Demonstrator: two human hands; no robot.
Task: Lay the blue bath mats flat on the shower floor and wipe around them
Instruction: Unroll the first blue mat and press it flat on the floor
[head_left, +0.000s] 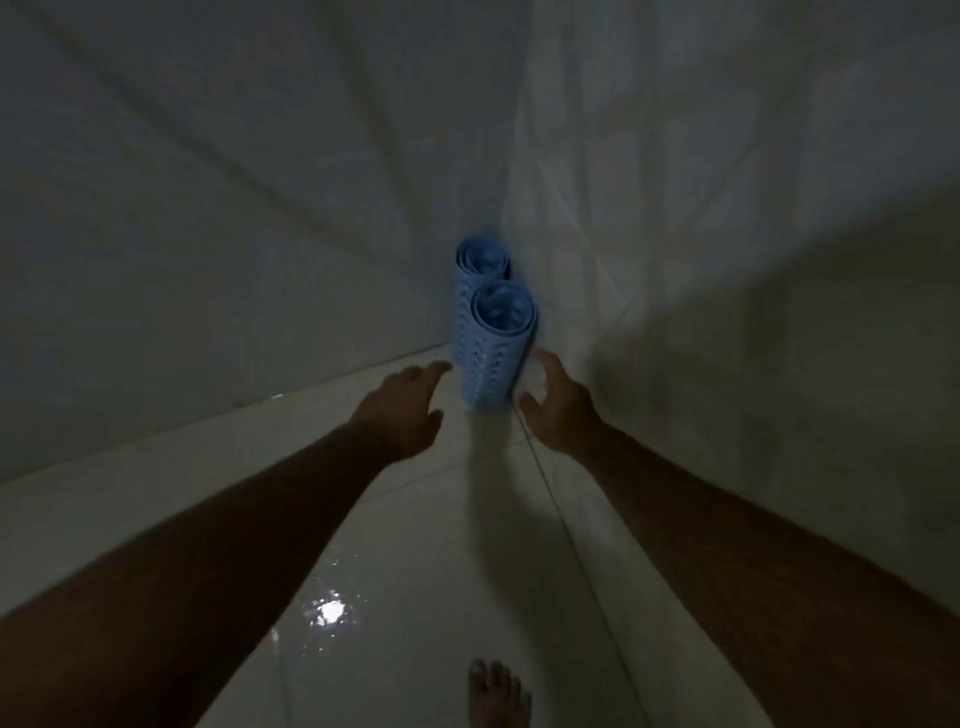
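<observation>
We look down into a dim shower corner. The grey tiled wall (182, 208) fills the upper left of the frame, and a pale shower curtain (675, 182) hangs in folds across the upper right. The glossy cream floor tiles (441, 545) spread over the lower half, with a bright wet glint of light at lower centre.

Two bare forearms reach in from the lower corners towards the middle of the frame. At centre, where wall and curtain meet, two blue bath mats stand upright on the floor, each rolled into a tube and dotted with small holes. The nearer rolled mat (493, 353) stands just in front of the farther rolled mat (480, 262), and the two appear to touch.

Our left hand (402, 410) is just left of the nearer roll, fingers spread and loose, holding nothing. Our right hand (558, 402) is just right of the roll's base, fingers curved open around empty air, close to the mat but not gripping it.

A bare foot (498, 693) shows at the bottom edge, centre.
</observation>
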